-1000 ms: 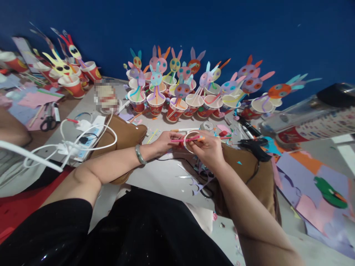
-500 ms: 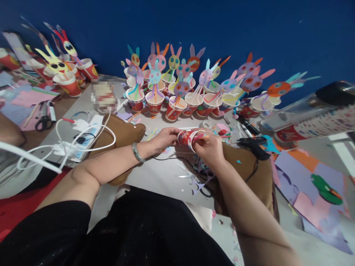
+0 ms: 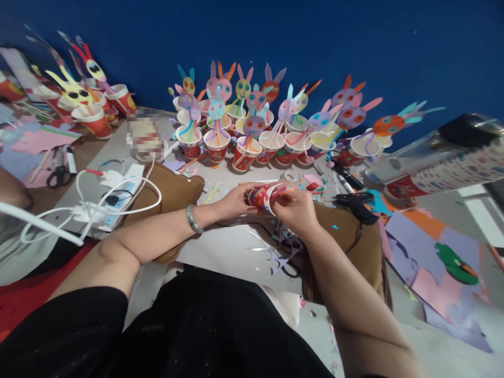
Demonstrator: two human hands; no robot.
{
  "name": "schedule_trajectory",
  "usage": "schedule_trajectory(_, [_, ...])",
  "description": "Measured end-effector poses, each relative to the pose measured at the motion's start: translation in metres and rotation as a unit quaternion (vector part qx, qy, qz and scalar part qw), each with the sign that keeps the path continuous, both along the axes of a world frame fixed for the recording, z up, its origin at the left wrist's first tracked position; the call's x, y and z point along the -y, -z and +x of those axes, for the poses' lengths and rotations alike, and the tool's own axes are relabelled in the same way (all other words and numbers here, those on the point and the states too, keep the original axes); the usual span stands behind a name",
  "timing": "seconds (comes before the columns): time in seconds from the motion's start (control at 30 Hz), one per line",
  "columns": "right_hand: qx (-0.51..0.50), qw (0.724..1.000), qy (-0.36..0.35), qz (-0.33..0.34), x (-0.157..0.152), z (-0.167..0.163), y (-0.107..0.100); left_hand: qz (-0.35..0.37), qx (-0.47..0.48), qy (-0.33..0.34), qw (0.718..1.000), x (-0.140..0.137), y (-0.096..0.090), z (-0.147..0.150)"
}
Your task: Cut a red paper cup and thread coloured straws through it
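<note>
A red printed paper cup with a white rim lies tilted on its side in the air over the table, its mouth facing right. Wrapped round its base end is my left hand, with a bangle on the wrist. My right hand is closed at the rim, thumb and fingers pinching there. Pink and orange strips stick out of the cup's mouth beside the right fingers; whether those fingers also grip the strips is hard to see. Below lie scissors and purple paper scraps.
Paper cups with rabbit-faced figures stand in rows along the blue wall. A black glue gun rests by a brown cushion at right, near a tilted clear bottle. A power strip with white cables lies at left.
The cup has turned slightly, and my left fingers have come further round its base. My right hand remains at the rim. The whole view has shifted a little.
</note>
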State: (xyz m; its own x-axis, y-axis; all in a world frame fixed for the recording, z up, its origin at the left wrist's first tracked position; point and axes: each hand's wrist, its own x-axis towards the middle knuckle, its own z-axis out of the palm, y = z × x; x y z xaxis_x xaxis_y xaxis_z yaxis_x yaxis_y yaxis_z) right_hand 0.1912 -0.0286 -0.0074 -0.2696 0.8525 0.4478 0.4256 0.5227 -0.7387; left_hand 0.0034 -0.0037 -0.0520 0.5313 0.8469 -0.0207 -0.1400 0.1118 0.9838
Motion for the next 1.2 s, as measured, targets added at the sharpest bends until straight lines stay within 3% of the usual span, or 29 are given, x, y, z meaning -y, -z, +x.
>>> schedule_trajectory(0.2, [-0.014,0.999,0.046,0.018,0.003,0.000,-0.003,0.002,0.014,0.012,1.000,0.002,-0.001,-0.001])
schedule_trajectory(0.4, [-0.042,0.970,0.161,0.179,0.004,0.003,-0.008,-0.079,0.083,-0.008,0.993,0.007,-0.009,0.001])
schedule_trajectory(0.5, [-0.096,0.952,0.207,0.204,0.001,0.006,-0.008,-0.118,0.106,-0.024,0.987,0.006,-0.019,0.001])
schedule_trajectory(0.6, [-0.167,0.951,0.200,0.164,-0.003,0.007,-0.006,-0.133,0.123,-0.024,0.983,0.006,-0.027,0.000])
schedule_trajectory(0.7, [-0.220,0.959,0.127,0.125,-0.005,0.008,-0.003,-0.121,0.144,0.010,0.982,0.007,-0.028,0.000])
schedule_trajectory(0.9, [-0.202,0.979,-0.012,0.005,-0.003,0.007,0.003,-0.089,0.169,0.049,0.980,0.005,-0.028,-0.004])
schedule_trajectory(1.03, [-0.163,0.986,-0.005,-0.047,-0.004,0.003,0.006,-0.052,0.120,0.053,0.990,0.003,-0.028,-0.008])
schedule_trajectory(1.2, [-0.104,0.991,0.068,-0.045,-0.005,-0.003,0.003,0.015,0.126,0.036,0.991,0.000,-0.020,-0.006])
